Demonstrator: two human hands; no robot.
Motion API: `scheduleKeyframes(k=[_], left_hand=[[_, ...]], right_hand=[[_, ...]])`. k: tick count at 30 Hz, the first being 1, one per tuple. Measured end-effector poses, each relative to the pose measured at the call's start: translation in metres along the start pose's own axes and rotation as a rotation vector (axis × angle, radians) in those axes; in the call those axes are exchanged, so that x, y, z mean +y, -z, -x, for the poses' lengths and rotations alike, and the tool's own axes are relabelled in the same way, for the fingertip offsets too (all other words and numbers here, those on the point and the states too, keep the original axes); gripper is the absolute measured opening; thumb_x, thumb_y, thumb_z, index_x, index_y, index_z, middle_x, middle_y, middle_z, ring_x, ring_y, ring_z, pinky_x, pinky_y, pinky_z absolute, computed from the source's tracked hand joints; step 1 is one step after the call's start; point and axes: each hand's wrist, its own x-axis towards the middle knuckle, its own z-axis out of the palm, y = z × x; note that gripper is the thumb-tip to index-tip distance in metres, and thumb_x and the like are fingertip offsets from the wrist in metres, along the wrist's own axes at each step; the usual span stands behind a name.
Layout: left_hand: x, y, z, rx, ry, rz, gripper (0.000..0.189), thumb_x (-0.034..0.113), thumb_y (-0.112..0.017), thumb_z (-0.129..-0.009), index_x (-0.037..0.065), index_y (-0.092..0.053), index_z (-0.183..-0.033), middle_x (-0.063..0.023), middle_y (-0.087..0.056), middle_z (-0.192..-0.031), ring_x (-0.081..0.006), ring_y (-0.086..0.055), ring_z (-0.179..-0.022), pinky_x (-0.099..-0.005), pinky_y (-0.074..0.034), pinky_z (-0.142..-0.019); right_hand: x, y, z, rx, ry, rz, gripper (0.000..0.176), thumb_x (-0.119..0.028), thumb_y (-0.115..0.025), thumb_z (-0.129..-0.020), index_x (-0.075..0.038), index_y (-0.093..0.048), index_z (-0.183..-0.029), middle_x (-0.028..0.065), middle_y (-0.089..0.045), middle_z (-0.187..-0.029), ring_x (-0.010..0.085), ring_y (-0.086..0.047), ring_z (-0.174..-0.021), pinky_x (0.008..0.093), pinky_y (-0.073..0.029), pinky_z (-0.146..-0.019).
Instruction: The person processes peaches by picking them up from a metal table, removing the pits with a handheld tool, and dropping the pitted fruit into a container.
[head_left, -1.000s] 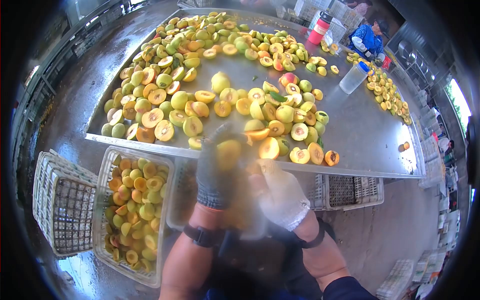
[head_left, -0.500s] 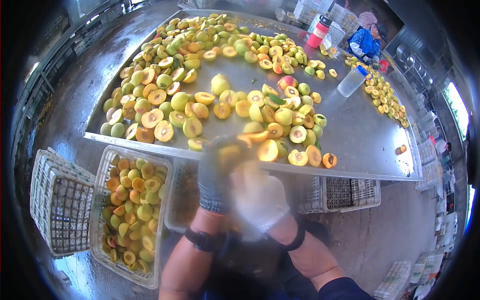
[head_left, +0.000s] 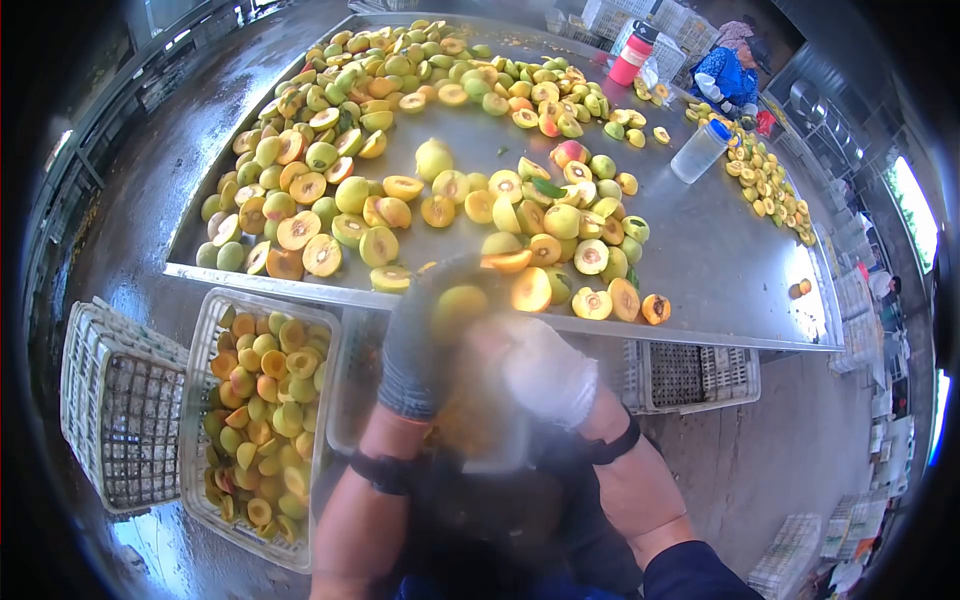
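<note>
My left hand [head_left: 418,340], in a dark grey glove, is wrapped round a yellow-green fruit [head_left: 462,305] just off the table's front edge. Close on its right is my right hand [head_left: 540,372] in a white glove, its fingers blurred; what they hold, if anything, cannot be made out. Beyond both hands, halved fruits [head_left: 532,289] with orange flesh and brown centres lie on the metal table [head_left: 400,150]. A whole yellow fruit [head_left: 434,158] rests farther back. Below the hands sits a blurred crate with yellowish pieces [head_left: 465,420].
A white crate [head_left: 327,400] of halved fruit stands at the left beside stacked crates [head_left: 125,420]. Another crate [head_left: 700,375] is under the table's right part. A clear bottle [head_left: 700,152] and a red bottle [head_left: 633,55] stand on the table. A person in blue [head_left: 728,80] works at the far right.
My right hand has moved slightly right, away from my left hand. The fruit in my left hand shows more clearly. The whole view has shifted slightly.
</note>
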Motion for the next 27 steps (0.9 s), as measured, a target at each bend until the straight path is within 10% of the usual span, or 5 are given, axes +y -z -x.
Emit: scheduleKeyframes(k=[12, 19, 27], left_hand=[[0.004, 0.014, -0.005, -0.155, -0.144, -0.308, 0.021, 0.017, -0.06, -0.101, -0.001, -0.069, -0.098, -0.0108, -0.075, -0.082, -0.0232, -0.072, -0.073, -0.0338, -0.059, -0.075], [-0.016, -0.007, 0.012, 0.018, 0.319, 0.254, 0.053, 0.037, -0.041, -0.11, -0.005, -0.069, -0.096, -0.0137, -0.073, -0.081, -0.0207, -0.071, -0.075, -0.0341, -0.058, -0.071], [-0.003, 0.008, 0.007, -0.18, 0.211, 0.113, 0.047, 0.037, -0.046, -0.107, -0.003, -0.068, -0.097, -0.0135, -0.071, -0.085, -0.0221, -0.071, -0.077, -0.037, -0.059, -0.073]], right_hand=[[-0.008, 0.01, 0.005, -0.144, 0.178, 0.371, 0.037, -0.034, -0.048, -0.106, -0.001, -0.065, -0.1, 0.0252, -0.068, -0.091, 0.0442, -0.066, -0.091, 0.0474, -0.051, -0.079], [0.023, -0.014, 0.007, -0.23, -0.154, -0.389, 0.033, -0.036, -0.052, -0.109, -0.007, -0.066, -0.105, -0.0009, -0.062, -0.082, 0.0068, -0.058, -0.067, 0.026, -0.046, -0.057], [0.036, 0.0, 0.008, -0.482, -0.105, -0.912, 0.025, -0.035, -0.06, -0.106, -0.012, -0.06, -0.096, -0.0033, -0.055, -0.078, 0.0059, -0.053, -0.059, 0.0219, -0.039, -0.047]])
